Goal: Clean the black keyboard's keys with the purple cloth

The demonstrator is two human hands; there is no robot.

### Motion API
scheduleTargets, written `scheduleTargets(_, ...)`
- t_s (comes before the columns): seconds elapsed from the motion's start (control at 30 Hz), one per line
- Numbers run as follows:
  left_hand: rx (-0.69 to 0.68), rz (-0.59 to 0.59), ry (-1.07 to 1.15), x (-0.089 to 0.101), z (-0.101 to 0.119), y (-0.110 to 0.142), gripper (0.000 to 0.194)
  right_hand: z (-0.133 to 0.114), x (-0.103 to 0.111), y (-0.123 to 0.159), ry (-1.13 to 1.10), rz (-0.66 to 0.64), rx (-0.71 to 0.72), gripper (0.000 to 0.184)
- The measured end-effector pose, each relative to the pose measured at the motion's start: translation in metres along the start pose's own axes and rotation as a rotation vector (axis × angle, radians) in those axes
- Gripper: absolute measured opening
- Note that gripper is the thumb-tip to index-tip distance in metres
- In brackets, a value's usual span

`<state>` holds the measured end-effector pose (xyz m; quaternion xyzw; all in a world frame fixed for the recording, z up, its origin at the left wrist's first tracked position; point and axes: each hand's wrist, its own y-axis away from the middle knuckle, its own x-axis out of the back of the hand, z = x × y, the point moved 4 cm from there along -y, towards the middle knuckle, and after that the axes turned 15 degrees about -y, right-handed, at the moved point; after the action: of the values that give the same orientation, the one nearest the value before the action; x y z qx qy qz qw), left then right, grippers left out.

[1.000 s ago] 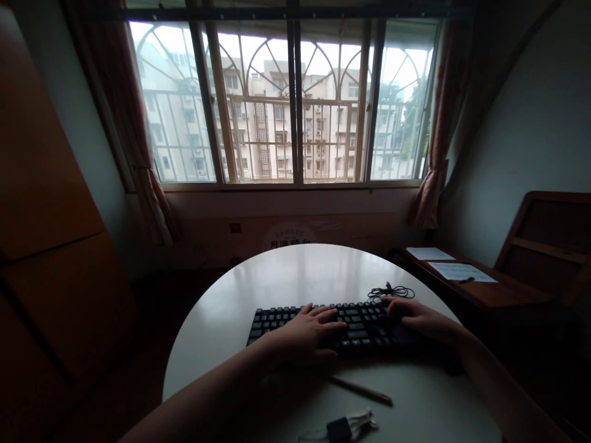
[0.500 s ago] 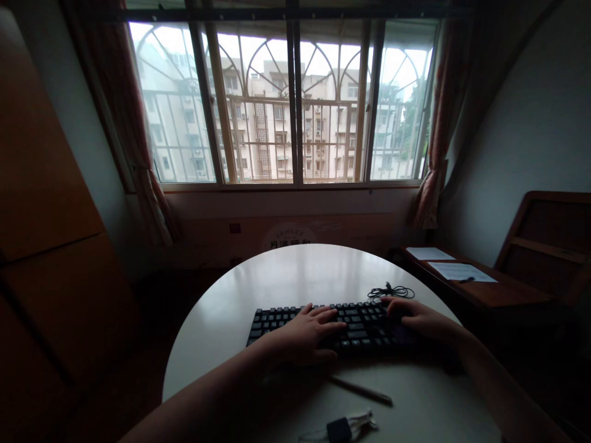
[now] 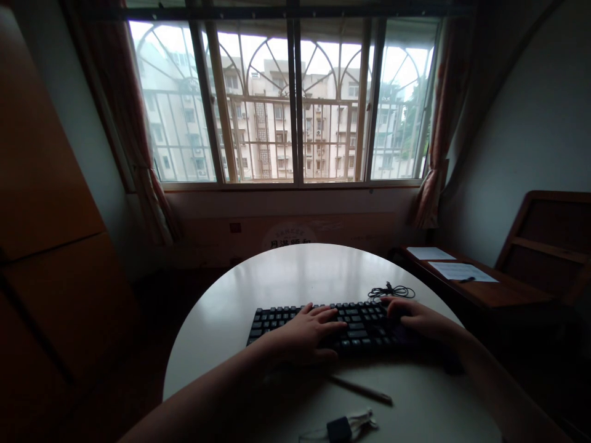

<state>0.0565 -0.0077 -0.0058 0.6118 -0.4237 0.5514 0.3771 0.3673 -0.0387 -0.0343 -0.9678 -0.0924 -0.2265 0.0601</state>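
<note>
A black keyboard [image 3: 277, 321] lies on a round white table [image 3: 295, 271]. My left hand [image 3: 302, 332] rests on the middle of the keys, fingers stretched out and slightly apart, holding nothing. Over the keyboard's right part lies my right hand [image 3: 418, 320], fingers curved down onto the keys and empty too. A coiled black cable [image 3: 391, 290] sits just behind the right hand.
A pencil [image 3: 362, 389] lies in front of the keyboard. A small black item with white cord [image 3: 344, 427] sits at the near table edge. A wooden side table with papers [image 3: 455, 271] and a wooden chair [image 3: 547, 240] stand at the right. A barred window [image 3: 295, 104] is ahead.
</note>
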Motion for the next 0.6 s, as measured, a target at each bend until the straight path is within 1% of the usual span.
scheduleTargets(0.2, -0.001, 0.015, -0.009, -0.0010, -0.0006, 0.0001, 0.072, 0.0005, -0.0005, -0.0007, 0.034, 0.010, 0.006, 0.035)
scheduleTargets(0.6, -0.005, 0.020, -0.004, -0.0002, 0.0003, -0.0004, 0.072, 0.0008, -0.0005, -0.0012, 0.060, -0.012, -0.001, 0.035)
